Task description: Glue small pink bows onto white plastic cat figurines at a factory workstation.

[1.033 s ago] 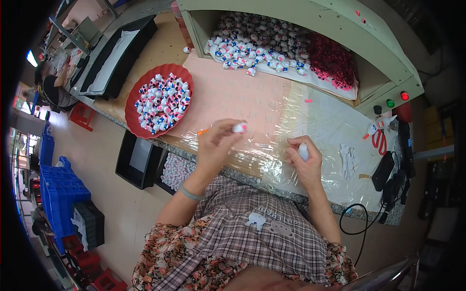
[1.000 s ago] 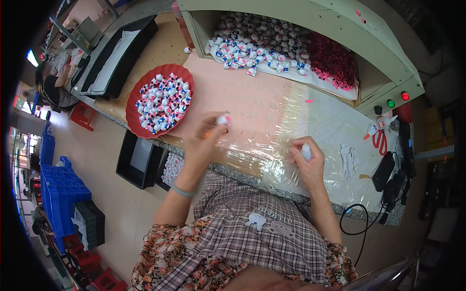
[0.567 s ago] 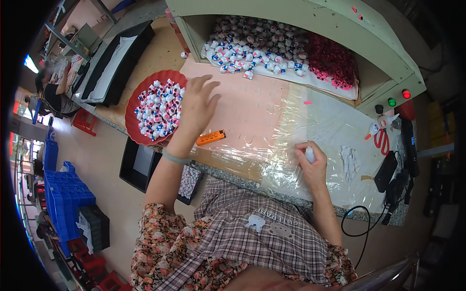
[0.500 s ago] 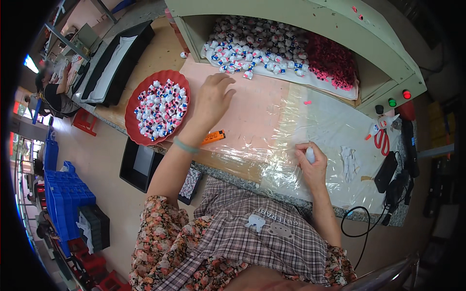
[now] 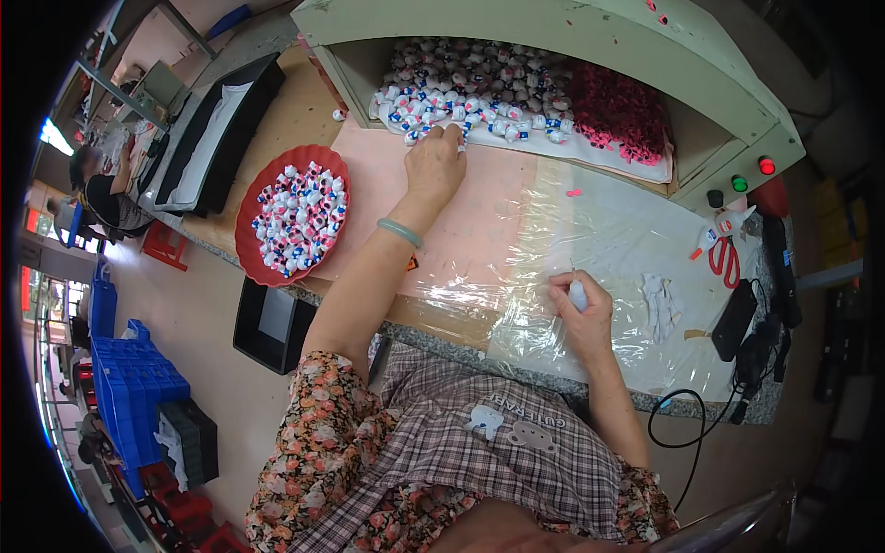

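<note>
My left hand [image 5: 435, 168] reaches to the front edge of a heap of small white figurines [image 5: 433, 101] with blue and pink parts, inside a pale green cabinet. Its fingers are bent down and drawn together among the nearest figurines; the fingertips are hidden, so what they pinch cannot be made out. Over the plastic-covered right side of the table, my right hand [image 5: 586, 313] is closed around a small whitish bottle [image 5: 578, 295]. Left of my left forearm stands a red scalloped bowl [image 5: 247, 241] full of similar figurines.
The cabinet [image 5: 544, 26] also holds a pile of pink and dark pieces [image 5: 616, 115]. To the right lie red-handled scissors [image 5: 728, 267], a glue bottle [image 5: 733, 221], a crumpled white cloth [image 5: 658, 304] and a black cable [image 5: 687, 396]. A long black tray [image 5: 221, 134] is at the left.
My left hand has moved forward and right, from above the pink surface to the figurines at the cabinet's front, its fingers drawing together. The right hand still holds the bottle.
</note>
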`<state>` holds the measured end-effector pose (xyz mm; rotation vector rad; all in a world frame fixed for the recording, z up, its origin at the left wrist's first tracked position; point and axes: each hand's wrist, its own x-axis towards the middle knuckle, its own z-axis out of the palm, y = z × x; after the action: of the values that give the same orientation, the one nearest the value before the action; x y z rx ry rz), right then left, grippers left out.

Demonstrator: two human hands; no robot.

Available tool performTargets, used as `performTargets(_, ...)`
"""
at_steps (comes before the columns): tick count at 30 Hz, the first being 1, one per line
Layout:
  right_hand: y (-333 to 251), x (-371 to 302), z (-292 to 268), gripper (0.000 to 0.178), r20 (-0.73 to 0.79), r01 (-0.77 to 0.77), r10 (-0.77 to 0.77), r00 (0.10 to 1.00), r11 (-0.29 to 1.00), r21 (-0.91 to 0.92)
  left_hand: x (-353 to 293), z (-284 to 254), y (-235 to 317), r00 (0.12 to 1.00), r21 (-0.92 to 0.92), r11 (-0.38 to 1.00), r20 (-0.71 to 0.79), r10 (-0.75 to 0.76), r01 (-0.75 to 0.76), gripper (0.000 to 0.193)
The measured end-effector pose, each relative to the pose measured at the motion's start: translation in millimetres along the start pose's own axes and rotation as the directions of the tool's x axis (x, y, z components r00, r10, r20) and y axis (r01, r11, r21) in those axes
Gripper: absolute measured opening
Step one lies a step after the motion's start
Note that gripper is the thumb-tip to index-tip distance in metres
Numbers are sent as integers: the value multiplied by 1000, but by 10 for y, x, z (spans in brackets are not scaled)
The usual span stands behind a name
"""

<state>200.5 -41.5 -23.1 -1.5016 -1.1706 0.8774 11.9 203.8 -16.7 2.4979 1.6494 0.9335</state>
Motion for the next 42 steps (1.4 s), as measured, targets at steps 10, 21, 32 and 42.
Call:
performTargets(10,-144,35,-62,25,24,-51,46,999,960,274,-494,-354,161,924,-749,555,369,-102,361,33)
performTargets(21,-237,-76,-203,19,69,87,-118,991,935,343,-1328,-725,691,813,-785,-223,578,75,579,39)
performTargets(32,-498,-20,-243,39,-70,22,30,997,769,638,-1450,-903,769,767,-737,-210,620,166,642,38)
performTargets(42,-659,-198,-184,45,-147,289,-258,955,920,263,-1549,-918,829,801,-755,-269,571,178,598,33)
